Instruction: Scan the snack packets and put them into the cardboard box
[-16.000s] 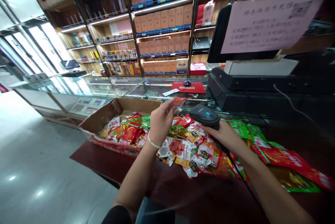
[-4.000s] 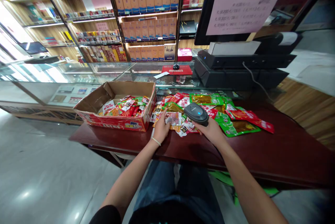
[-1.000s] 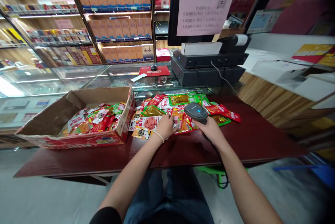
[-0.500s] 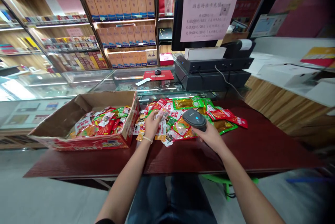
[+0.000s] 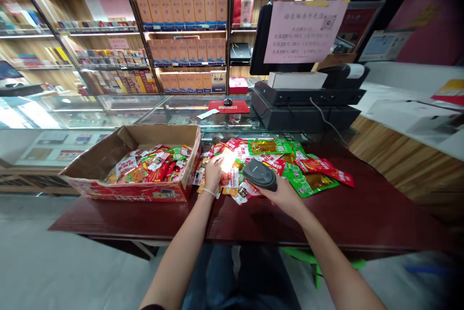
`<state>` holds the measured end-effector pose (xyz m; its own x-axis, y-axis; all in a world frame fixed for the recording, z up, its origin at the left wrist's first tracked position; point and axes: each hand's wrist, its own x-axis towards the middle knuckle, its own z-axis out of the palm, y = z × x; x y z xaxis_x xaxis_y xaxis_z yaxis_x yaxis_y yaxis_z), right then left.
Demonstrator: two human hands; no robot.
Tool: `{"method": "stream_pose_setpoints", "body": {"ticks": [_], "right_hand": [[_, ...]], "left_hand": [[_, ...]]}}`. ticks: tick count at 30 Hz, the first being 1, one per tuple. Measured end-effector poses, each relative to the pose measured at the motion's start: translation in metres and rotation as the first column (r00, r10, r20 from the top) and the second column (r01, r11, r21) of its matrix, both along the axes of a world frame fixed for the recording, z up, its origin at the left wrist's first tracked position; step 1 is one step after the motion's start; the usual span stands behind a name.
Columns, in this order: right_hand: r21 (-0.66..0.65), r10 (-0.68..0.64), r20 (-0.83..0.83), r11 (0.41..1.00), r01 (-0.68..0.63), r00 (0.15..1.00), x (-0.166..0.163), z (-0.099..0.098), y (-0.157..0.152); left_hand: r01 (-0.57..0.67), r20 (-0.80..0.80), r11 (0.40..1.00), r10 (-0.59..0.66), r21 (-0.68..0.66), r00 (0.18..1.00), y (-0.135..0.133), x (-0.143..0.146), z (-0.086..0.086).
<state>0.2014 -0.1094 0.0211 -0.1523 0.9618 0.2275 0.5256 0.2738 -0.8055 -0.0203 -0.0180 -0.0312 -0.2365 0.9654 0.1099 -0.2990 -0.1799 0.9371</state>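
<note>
Closer to the bag came the scanner, now shining on it. The left hand pinched that bag over the pile on the surface; the right hand gripped the scanner. Keeping the bag flat and still seemed best.

The dark grey plastic handheld scanner, with a broad rounded head, was held in the right hand, and its head pointed toward the left hand. This left hand held a small thin plastic packet; strong white light covered its surface, so its print could not be read. Below them, the heap of shiny red, green, orange and white plastic snack packets lay flat and overlapping on the dark red table.
</note>
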Motion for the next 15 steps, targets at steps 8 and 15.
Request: {"method": "stream_pose_setpoints", "body": {"ticks": [8,15], "right_hand": [[-0.005,-0.071,-0.039,0.997,0.071,0.997,-0.001,0.005,-0.004],[-0.036,-0.109,-0.083,0.994,0.106,0.991,0.001,0.012,-0.002]], "left_hand": [[0.113,0.032,0.993,-0.113,-0.024,0.993,-0.007,0.003,0.003],[0.149,-0.114,0.966,-0.127,0.212,0.985,-0.036,-0.014,0.080]]}}
